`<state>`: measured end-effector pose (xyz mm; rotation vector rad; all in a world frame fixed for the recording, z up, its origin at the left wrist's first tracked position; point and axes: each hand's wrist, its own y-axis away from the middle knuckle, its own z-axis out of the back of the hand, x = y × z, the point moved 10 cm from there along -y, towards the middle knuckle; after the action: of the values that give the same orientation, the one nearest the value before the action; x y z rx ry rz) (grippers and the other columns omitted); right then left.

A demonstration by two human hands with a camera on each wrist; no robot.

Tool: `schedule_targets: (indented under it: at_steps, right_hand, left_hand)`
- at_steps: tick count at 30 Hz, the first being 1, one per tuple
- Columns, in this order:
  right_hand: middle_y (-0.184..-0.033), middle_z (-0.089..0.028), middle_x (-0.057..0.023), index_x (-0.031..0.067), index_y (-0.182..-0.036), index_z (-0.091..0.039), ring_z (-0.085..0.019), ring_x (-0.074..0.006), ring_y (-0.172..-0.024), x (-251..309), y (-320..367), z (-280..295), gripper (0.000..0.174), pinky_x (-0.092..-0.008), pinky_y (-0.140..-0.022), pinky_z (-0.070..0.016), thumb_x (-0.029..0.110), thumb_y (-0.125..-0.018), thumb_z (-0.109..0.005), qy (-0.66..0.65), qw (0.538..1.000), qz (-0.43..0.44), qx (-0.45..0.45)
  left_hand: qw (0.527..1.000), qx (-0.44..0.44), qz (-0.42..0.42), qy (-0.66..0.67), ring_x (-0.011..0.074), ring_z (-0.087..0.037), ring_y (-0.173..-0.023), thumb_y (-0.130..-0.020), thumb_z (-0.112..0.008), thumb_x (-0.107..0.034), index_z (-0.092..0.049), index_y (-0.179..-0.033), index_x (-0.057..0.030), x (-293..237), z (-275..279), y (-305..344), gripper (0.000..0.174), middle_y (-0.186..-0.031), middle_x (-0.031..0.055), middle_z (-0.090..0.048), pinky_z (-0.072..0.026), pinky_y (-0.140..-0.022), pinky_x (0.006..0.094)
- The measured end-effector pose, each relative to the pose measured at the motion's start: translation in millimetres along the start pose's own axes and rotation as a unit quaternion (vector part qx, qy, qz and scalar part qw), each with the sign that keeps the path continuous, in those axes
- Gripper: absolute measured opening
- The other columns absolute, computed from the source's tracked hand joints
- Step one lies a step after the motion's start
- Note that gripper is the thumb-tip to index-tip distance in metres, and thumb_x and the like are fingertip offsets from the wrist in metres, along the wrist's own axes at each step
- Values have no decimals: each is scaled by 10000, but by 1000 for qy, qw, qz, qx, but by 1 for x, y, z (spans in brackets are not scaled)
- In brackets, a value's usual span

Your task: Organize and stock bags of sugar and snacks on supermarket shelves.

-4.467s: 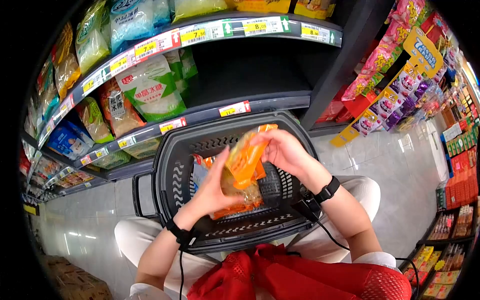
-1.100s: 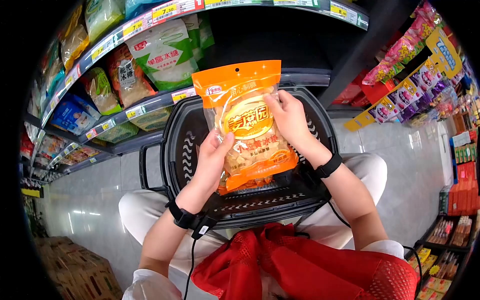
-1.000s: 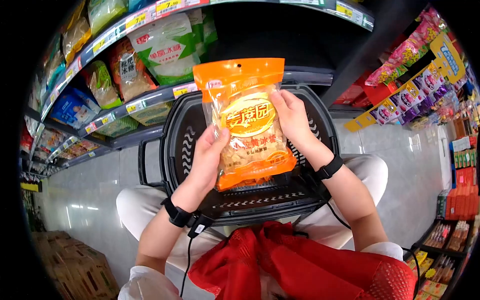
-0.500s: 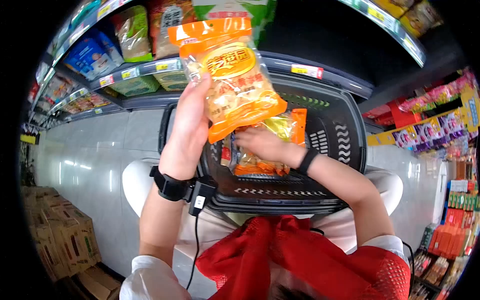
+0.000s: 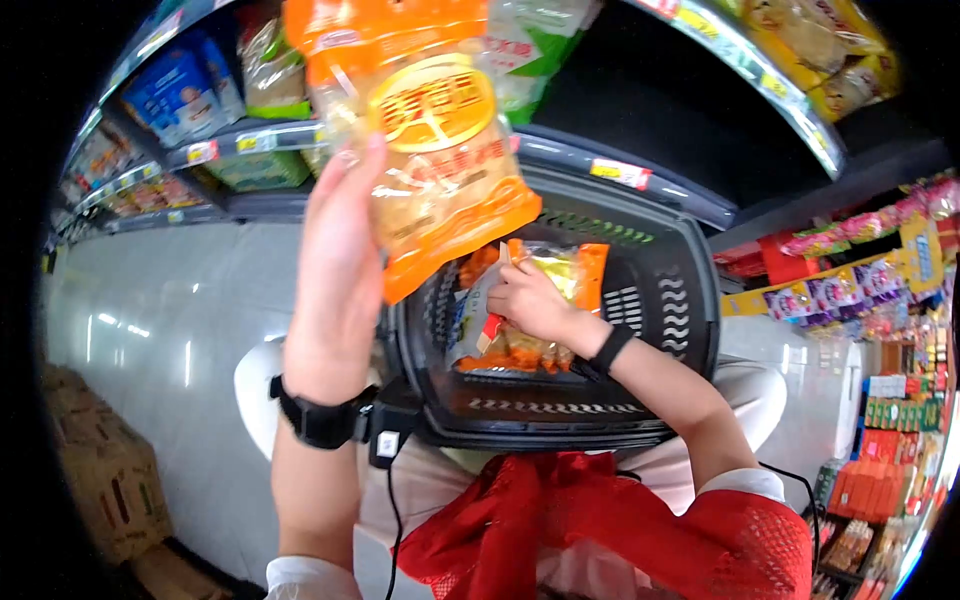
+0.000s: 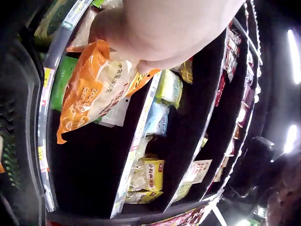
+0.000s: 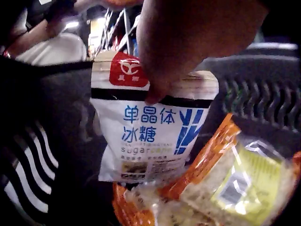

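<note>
My left hand (image 5: 338,260) grips an orange-edged clear bag of yellow rock sugar (image 5: 440,165) by its left side, raised above the basket's left part and before the shelf. In the left wrist view the same bag (image 6: 89,89) hangs from the hand (image 6: 160,33). Down in the basket, my right hand (image 5: 535,300) pinches the top edge of a white bag with blue lettering (image 7: 141,136), which stands upright in the right wrist view under the hand (image 7: 188,42). Beside it lie other orange-edged bags (image 7: 254,183).
The black basket (image 5: 560,425) stands between the person's knees, against the shelf (image 5: 640,185). Bagged goods fill the shelf's left part, including a blue bag (image 5: 180,95). Hanging snacks (image 5: 840,290) are at the right, cardboard boxes (image 5: 110,480) at the lower left.
The left hand took the orange bag alone and moved it up and left. The right hand let go of it, reached into the basket and took hold of the white bag, lifting its top edge.
</note>
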<state>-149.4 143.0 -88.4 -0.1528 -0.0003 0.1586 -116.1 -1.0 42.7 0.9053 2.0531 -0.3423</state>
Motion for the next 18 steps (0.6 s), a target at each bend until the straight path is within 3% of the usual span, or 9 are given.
schedule_targets:
  at_steps: [2,4,6,7,8,10,11,12,18]
  right_hand:
    - [-719,-591,21,152,-707,-604,-528,-168,-810,-23,14,37,88,-296,-724,-405,133,-643,-547,-9,998,-64,-1]
    - [-769,-598,-17,109,-740,-591,-588,-204,-710,-66,53,102,133,-278,-587,-471,25,-649,-543,-38,954,-230,-188]
    - [-873,-613,-61,60,-813,-599,-618,-197,-641,-95,81,155,133,-246,-551,-498,-16,-739,-519,-64,912,-271,-301]
    - [-870,-613,-67,43,-847,-591,-612,-176,-627,-123,104,161,103,-242,-551,-497,28,-786,-509,-214,828,-395,-337]
    - [-868,-613,-72,25,-881,-583,-607,-155,-614,-140,126,155,107,-239,-552,-496,72,-832,-500,-354,705,-498,-360]
    - [-802,-597,-71,-2,-919,-575,-593,-118,-584,-162,143,186,127,-226,-508,-476,28,-830,-490,-376,638,-432,-515]
    - [-796,-596,-70,-17,-906,-570,-587,-118,-574,-173,148,200,126,-215,-527,-467,66,-838,-506,-340,645,-409,-548]
    - [-791,-578,-65,-28,-906,-561,-584,-117,-585,-182,154,217,140,-215,-539,-461,86,-834,-521,-240,687,-408,-551]
    - [-824,-544,-71,-61,-869,-565,-585,-123,-616,-275,143,223,124,-244,-568,-473,41,-805,-538,-238,663,-371,-605]
  left_hand:
    - [999,22,7,28,163,-526,-961,-850,-509,-186,-457,-1124,-19,-3,-4,4,325,-1067,75,-537,-414,-830,298]
    - [999,32,17,23,165,-496,-1007,-865,-482,-212,-433,-1152,-29,-1,-9,9,344,-1116,65,-508,-390,-864,309]
    - [999,38,28,16,168,-465,-1054,-880,-456,-237,-409,-1180,-38,3,-12,11,363,-1164,54,-478,-366,-897,320]
    - [998,41,39,22,173,-468,-1053,-881,-453,-243,-406,-1181,-43,8,-12,9,364,-1165,55,-477,-371,-898,326]
    - [997,44,50,27,179,-472,-1052,-882,-451,-249,-404,-1182,-47,13,-12,8,365,-1166,55,-477,-375,-898,332]
    - [994,72,75,36,193,-474,-1057,-882,-450,-261,-389,-1192,-53,21,-22,10,379,-1176,63,-470,-379,-900,338]
    - [993,58,96,30,199,-470,-1066,-881,-450,-264,-381,-1198,-56,28,-21,11,385,-1185,67,-464,-377,-905,341]
    - [992,42,117,22,205,-465,-1075,-881,-449,-268,-374,-1204,-59,37,-22,13,391,-1193,72,-458,-374,-909,345]
    - [989,49,140,-16,205,-464,-1085,-878,-452,-252,-369,-1214,-59,67,-34,24,397,-1201,74,-455,-379,-911,350]
